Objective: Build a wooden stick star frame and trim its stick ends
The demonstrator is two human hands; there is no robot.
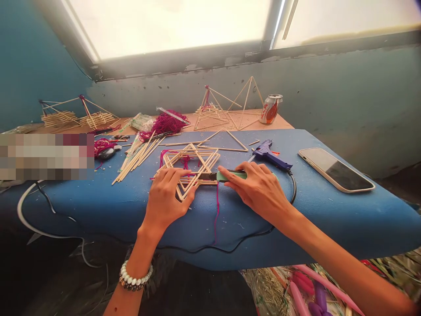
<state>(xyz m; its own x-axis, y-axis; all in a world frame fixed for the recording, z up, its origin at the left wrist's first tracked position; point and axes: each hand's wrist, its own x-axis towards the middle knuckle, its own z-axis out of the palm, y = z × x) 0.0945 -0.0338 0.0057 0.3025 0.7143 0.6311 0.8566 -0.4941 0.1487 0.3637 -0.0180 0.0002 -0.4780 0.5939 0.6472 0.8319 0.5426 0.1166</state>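
A star-shaped frame of thin wooden sticks (210, 163) lies on the blue padded table, with magenta yarn wound about parts of it. My left hand (163, 193) closes over the frame's near left side, fingers on top and thumb at the front corner. In my right hand (258, 184) is a green utility knife (222, 176), its dark front end pointing left and reaching the frame's right side. Whether the blade touches a stick or the yarn I cannot tell. One loose yarn strand (216, 215) hangs from the frame toward the table's near edge.
Right of the frame lie a blue glue gun (272, 156) with a black cord and a phone (338, 171). Loose sticks (141, 158) and a magenta yarn heap (168, 124) are at left. Behind stand stick pyramids (210, 109) and a drink can (271, 109).
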